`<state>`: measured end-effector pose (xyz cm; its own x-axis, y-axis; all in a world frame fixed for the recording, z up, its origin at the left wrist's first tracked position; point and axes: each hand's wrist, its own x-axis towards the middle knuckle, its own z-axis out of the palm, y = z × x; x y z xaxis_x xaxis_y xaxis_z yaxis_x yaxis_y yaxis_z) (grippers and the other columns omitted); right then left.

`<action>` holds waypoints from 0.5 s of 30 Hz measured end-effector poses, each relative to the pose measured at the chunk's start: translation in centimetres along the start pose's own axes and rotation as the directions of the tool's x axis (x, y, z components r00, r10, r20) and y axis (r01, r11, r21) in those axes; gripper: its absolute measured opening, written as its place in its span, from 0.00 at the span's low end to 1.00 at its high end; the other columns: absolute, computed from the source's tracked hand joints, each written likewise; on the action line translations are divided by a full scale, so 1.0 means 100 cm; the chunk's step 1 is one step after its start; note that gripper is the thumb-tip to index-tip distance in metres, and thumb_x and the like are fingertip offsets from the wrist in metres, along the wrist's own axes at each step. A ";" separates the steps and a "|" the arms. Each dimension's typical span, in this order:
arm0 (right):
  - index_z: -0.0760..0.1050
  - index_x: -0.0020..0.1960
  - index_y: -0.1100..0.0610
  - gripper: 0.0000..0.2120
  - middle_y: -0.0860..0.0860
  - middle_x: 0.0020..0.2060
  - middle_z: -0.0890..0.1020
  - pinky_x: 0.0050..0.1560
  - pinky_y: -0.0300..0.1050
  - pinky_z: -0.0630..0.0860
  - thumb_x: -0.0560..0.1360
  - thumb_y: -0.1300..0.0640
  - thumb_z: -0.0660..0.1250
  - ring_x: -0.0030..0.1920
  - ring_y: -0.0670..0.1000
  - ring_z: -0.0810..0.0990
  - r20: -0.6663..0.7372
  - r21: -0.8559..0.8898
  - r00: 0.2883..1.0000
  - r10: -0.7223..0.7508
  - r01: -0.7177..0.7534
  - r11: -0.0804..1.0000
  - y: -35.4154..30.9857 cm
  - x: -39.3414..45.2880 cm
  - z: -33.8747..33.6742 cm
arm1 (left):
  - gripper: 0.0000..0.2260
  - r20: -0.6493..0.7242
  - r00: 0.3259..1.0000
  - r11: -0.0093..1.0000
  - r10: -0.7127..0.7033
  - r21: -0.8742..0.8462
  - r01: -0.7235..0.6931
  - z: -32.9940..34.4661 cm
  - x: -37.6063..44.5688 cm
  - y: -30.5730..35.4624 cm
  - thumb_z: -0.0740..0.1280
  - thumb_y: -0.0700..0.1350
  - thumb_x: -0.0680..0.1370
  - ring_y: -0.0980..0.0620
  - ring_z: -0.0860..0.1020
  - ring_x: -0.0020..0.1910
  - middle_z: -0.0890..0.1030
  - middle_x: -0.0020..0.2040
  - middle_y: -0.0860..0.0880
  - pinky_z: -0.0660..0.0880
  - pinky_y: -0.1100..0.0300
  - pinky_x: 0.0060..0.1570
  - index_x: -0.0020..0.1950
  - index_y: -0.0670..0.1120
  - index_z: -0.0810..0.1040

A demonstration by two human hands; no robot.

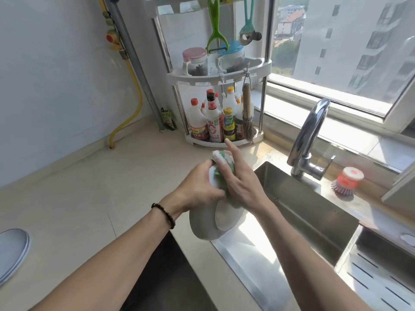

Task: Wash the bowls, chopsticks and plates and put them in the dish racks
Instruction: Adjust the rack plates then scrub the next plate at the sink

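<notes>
A white bowl (pixel 203 227) is held tilted above the sink's left edge, its foot ring turned toward me. My left hand (pixel 197 189) grips the bowl's upper rim. My right hand (pixel 240 180) presses a soapy green scouring pad (pixel 221 157) against the bowl's far side, its index finger stretched out straight. The bowl's inside is hidden behind both hands. White plates (pixel 12 250) lie stacked on the counter at the far left edge.
A steel sink (pixel 298 203) with a chrome tap (pixel 307 135) lies to the right. A slotted drain tray (pixel 379 286) sits at the lower right. A red dish brush (pixel 347 180) stands behind the sink. A corner shelf (pixel 222 108) holds sauce bottles.
</notes>
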<state>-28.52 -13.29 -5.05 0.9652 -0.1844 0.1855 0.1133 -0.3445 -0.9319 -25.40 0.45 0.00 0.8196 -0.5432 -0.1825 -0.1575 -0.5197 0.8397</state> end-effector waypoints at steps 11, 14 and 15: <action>0.72 0.68 0.40 0.21 0.46 0.67 0.74 0.71 0.50 0.68 0.80 0.36 0.52 0.69 0.49 0.72 -0.069 0.288 0.993 0.098 -0.074 0.955 0.010 0.000 0.004 | 0.21 -0.144 0.985 0.979 0.096 0.191 -0.067 0.002 -0.006 0.012 0.77 0.39 0.67 0.53 0.78 0.43 0.77 0.47 0.52 0.74 0.65 0.34 0.54 0.47 0.72; 0.70 0.70 0.42 0.25 0.49 0.68 0.74 0.74 0.56 0.65 0.79 0.37 0.48 0.71 0.53 0.70 -0.109 0.303 0.973 0.202 -0.161 0.939 0.015 0.002 -0.003 | 0.21 -0.238 0.970 0.998 0.052 0.048 -0.041 0.002 -0.007 0.009 0.78 0.36 0.67 0.51 0.79 0.47 0.80 0.50 0.50 0.76 0.62 0.38 0.56 0.46 0.74; 0.64 0.76 0.42 0.26 0.48 0.75 0.67 0.78 0.54 0.58 0.80 0.39 0.47 0.77 0.51 0.62 -0.086 0.237 0.987 0.136 -0.113 0.965 0.011 -0.001 0.000 | 0.21 -0.280 0.960 0.998 0.006 -0.063 -0.025 0.001 -0.006 0.006 0.78 0.35 0.67 0.50 0.80 0.47 0.81 0.50 0.48 0.77 0.62 0.39 0.56 0.45 0.75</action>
<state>-28.51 -13.67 -6.11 0.9479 -0.3078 0.0826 0.0565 -0.0930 -0.9941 -26.00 0.40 0.56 0.9401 -0.3399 -0.0271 -0.1423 -0.4635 0.8746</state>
